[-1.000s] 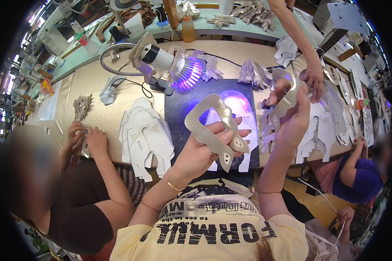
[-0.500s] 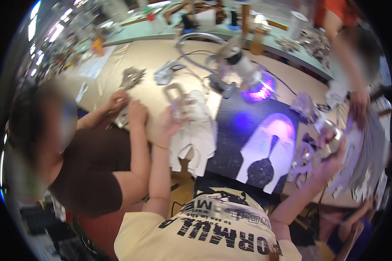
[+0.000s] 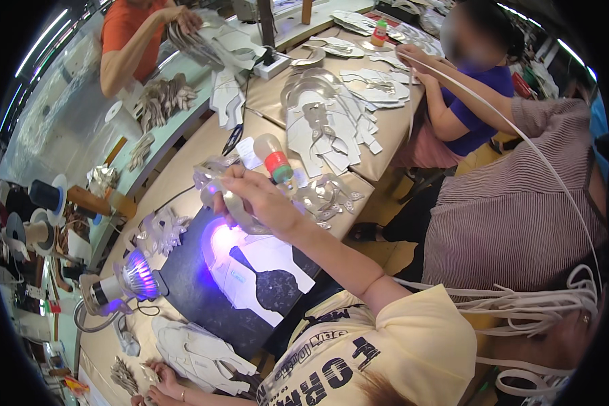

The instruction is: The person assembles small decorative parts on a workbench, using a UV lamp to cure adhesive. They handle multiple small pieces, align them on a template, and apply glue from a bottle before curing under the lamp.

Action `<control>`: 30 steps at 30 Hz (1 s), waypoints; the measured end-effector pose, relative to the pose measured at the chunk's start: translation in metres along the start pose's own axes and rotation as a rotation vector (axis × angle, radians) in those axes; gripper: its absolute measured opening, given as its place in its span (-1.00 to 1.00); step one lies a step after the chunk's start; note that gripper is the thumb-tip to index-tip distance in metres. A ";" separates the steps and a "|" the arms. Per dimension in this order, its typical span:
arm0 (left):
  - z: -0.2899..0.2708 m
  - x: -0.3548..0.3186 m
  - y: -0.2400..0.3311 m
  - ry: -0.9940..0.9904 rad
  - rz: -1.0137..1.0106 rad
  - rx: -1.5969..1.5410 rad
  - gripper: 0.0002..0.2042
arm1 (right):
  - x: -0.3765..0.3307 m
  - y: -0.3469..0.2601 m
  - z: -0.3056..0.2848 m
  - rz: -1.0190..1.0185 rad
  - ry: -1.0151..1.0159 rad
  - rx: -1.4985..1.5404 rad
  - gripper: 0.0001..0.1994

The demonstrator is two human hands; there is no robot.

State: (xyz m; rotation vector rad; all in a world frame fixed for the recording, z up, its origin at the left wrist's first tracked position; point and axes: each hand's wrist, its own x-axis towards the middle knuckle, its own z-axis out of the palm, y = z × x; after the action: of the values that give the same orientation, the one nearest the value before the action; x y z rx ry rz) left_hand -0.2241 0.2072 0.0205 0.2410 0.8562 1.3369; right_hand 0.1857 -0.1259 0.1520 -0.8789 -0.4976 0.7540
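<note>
Having swung from the stack to mid-frame, the right hand (image 3: 260, 199) is gripping a silvery cut-out shoe piece (image 3: 230, 203) over the violet-lit dark mat (image 3: 196, 284); the left hand (image 3: 162, 379), lower left, is resting flat and empty on white cut pieces (image 3: 196, 355).

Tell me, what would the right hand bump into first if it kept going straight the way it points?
Past the silvery piece it holds, probably the stack of cut pieces on the next bench; depth is unclear. The red-capped bottle sits aside.

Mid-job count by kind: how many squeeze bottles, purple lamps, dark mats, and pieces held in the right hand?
Squeeze bottles: 2
Purple lamp: 1
Dark mat: 1
Silvery cut piece gripped in the right hand: 1
Total: 5
</note>
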 end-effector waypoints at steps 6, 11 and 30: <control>0.002 0.002 0.003 0.048 0.005 -0.118 -0.77 | -0.002 0.002 0.000 -0.077 -0.035 0.053 -0.79; -0.007 0.004 0.012 0.080 0.015 -0.233 -0.77 | -0.004 0.001 0.002 -0.088 -0.067 0.017 -0.78; 0.043 -0.102 0.016 0.253 0.898 0.288 -0.73 | -0.015 -0.001 0.019 0.063 -0.278 -0.218 -0.74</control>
State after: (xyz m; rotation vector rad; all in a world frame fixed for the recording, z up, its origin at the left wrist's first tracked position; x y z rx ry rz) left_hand -0.2066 0.1315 0.1013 0.7568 1.2238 2.0998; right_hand 0.1637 -0.1286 0.1615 -1.0005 -0.8132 0.8965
